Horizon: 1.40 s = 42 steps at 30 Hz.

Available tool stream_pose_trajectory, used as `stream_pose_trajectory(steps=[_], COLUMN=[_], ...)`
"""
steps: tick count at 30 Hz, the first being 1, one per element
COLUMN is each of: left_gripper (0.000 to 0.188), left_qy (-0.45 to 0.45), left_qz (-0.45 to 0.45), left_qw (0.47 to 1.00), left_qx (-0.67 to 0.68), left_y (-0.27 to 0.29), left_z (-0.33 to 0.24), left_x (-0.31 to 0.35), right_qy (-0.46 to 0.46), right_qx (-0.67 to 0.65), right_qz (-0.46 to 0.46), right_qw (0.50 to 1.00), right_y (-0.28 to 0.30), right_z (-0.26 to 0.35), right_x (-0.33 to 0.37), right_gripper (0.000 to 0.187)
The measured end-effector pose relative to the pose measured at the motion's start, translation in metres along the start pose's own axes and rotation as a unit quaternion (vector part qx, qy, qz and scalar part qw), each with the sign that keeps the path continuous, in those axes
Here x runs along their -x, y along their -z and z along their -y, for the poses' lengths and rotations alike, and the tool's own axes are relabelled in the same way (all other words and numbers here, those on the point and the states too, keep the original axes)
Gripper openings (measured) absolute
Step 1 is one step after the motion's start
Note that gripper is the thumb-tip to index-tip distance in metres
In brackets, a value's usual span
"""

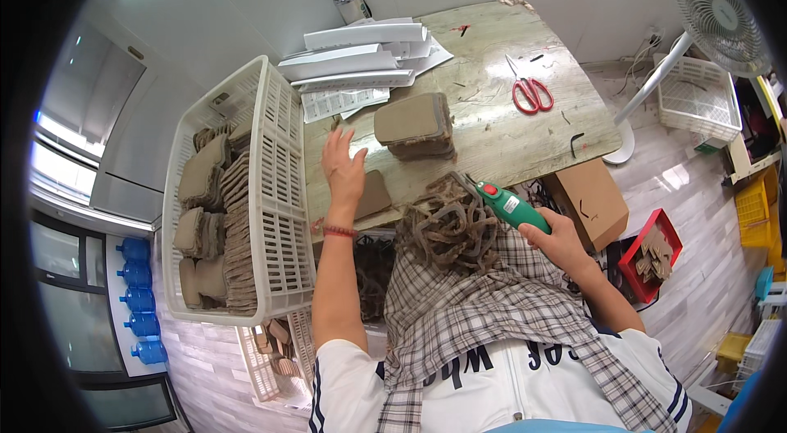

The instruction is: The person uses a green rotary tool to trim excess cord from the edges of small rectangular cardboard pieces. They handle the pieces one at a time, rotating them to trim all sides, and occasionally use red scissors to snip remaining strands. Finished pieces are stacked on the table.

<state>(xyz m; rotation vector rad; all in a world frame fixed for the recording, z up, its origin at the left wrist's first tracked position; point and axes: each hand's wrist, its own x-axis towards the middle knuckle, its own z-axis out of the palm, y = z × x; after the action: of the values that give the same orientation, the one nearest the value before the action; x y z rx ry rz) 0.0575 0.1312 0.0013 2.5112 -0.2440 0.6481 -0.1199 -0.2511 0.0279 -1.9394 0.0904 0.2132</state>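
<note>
In the centre of the frame the left hand [343,164] is raised with fingers spread open and holds nothing; one brown cut piece [373,194] lies on the table [492,138] just right of it. The right hand [557,238], lower right of centre, is closed around one green electric cutter [508,205]. One stack of brown pieces [416,123] stands above, near the left hand. One pair of red scissors [531,93] lies far right.
</note>
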Motion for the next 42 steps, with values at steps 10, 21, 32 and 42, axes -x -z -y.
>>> stream_pose_trajectory(steps=[10,21,32,42], left_gripper=[0.073,0.030,0.042,0.043], left_qy=[-0.025,0.098,0.271,0.284], left_qz=[0.243,0.109,-0.169,-0.169], left_qw=[0.965,0.953,0.571,0.551], left_qx=[0.097,0.265,0.756,0.767], left_y=[-0.006,0.010,-0.016,-0.022], left_z=[-0.047,-0.044,-0.149,-0.167], left_x=[-0.077,-0.057,0.027,0.040], right_qy=[0.015,0.026,0.081,0.052], right_qx=[0.006,-0.020,-0.078,-0.113], right_qz=[-0.003,-0.018,-0.031,0.000], right_qw=[1.000,0.999,0.993,0.992], right_y=[-0.001,0.000,-0.018,-0.017], right_z=[0.002,0.001,0.043,0.053], right_x=[0.004,-0.002,-0.006,0.000], right_gripper=[0.031,0.040,0.039,0.030])
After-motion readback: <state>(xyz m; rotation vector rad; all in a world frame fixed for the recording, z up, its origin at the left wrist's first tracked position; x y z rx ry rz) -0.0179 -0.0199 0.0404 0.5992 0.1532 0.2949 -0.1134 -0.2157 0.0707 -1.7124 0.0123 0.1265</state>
